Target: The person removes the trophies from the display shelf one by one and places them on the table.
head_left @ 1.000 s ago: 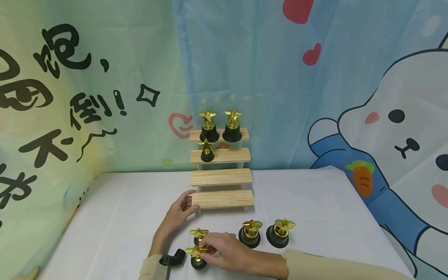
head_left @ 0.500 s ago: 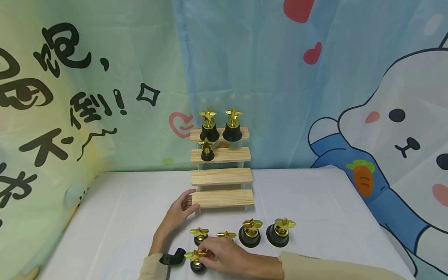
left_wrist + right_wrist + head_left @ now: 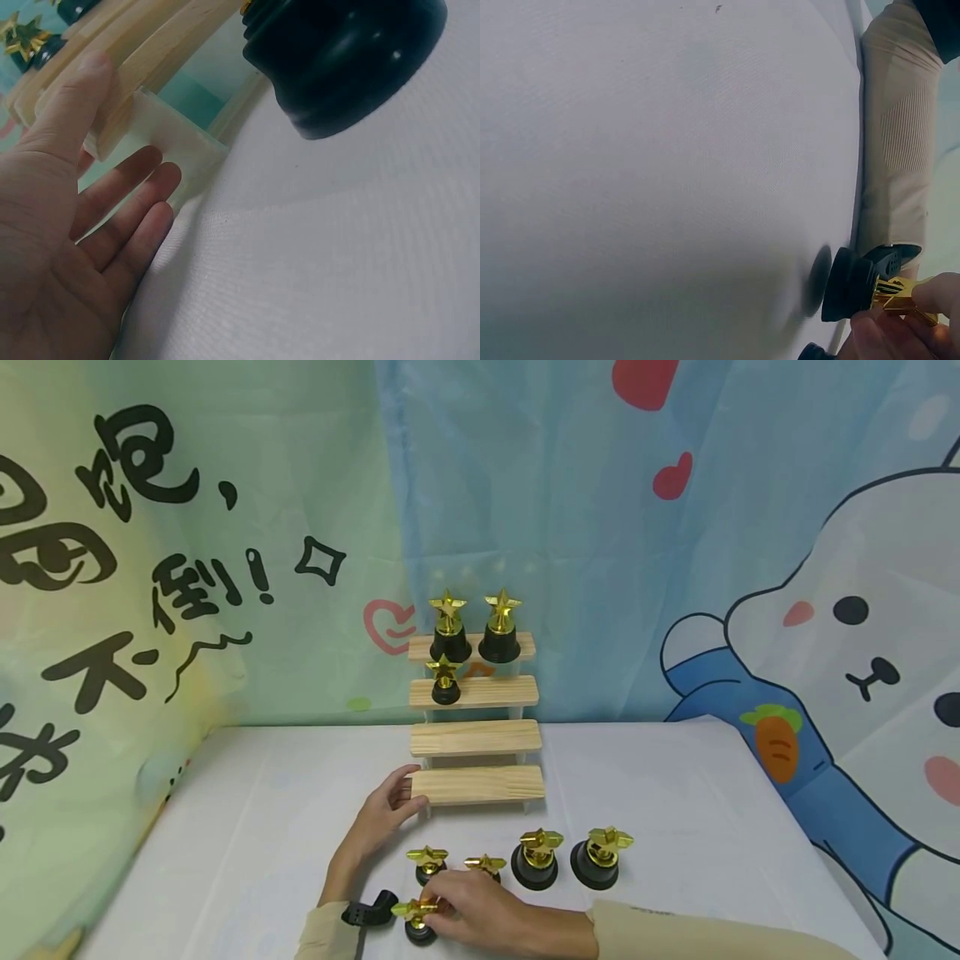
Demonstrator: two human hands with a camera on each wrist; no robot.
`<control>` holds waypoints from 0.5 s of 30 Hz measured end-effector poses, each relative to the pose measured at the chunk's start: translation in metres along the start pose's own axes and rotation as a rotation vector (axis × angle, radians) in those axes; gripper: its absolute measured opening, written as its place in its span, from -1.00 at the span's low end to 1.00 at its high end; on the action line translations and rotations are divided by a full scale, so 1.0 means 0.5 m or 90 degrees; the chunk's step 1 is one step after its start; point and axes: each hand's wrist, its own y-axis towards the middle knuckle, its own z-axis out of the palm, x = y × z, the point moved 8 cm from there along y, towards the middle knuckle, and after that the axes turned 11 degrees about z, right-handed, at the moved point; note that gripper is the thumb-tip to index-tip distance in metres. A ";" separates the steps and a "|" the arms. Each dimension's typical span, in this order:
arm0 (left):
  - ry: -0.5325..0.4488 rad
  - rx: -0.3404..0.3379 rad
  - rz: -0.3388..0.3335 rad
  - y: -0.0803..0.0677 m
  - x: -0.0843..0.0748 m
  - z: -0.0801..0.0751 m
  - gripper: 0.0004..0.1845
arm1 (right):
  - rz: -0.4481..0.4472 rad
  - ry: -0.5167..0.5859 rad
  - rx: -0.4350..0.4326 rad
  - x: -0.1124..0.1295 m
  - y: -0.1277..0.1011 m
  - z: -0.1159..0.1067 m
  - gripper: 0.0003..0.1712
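My right hand (image 3: 480,906) pinches a small trophy (image 3: 849,286) by its gold star, with the round black base free of the fingers. In the right wrist view this base stands out over the white cloth, a dark shadow beside it. My left hand (image 3: 384,814) holds the left end of the lowest board of a four-step wooden display stand (image 3: 477,785). In the left wrist view its thumb (image 3: 79,97) lies on the board, while three fingers extend beside the clear side support (image 3: 176,124). The index finger is mostly hidden.
Two small trophies (image 3: 427,862) (image 3: 486,864) and two larger ones (image 3: 536,860) (image 3: 602,858) stand before the stand. Two larger trophies (image 3: 448,631) (image 3: 500,631) occupy the top step, and a small one (image 3: 445,681) the step below. A printed curtain (image 3: 570,527) hangs behind the table.
My right hand has shifted slightly left and towards me with the small trophy, uncovering another small trophy behind it. My left hand has stayed at the stand.
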 end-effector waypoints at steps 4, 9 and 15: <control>-0.004 0.003 0.006 0.002 0.003 0.000 -0.34 | 0.012 -0.001 0.002 -0.002 0.002 0.003 -0.91; -0.003 0.003 0.008 0.002 0.005 0.000 -0.34 | 0.039 0.003 0.021 -0.009 0.003 0.011 -0.91; 0.006 0.002 0.008 0.000 0.002 -0.001 -0.33 | 0.049 0.008 0.035 -0.014 0.003 0.020 -0.91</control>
